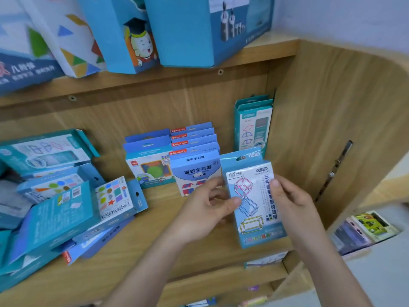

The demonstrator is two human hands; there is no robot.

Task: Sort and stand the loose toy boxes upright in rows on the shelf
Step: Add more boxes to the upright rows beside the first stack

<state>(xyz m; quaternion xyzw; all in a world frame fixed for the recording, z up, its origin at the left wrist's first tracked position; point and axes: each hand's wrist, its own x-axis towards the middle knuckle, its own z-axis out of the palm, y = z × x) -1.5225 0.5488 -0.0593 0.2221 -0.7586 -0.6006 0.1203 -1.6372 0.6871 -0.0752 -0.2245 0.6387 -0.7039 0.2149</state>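
Both hands are gripping one pale blue toy box [254, 202] upright just above the wooden shelf [137, 251]; the left hand [210, 209] is pinching its left edge, the right hand [290, 200] curling round its right edge; standing rows [177, 160] are waiting behind; loose boxes [62, 196] are lying heaped at left.

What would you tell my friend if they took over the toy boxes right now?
Left hand: grips the cube-frame box by its left edge.
Right hand: pinches its right edge.
The box is held nearly upright, in front of the standing rows.
Done: a few short rows stand at the back of the shelf.
Left: stand this box in place, then sort the loose pile lying on the left.
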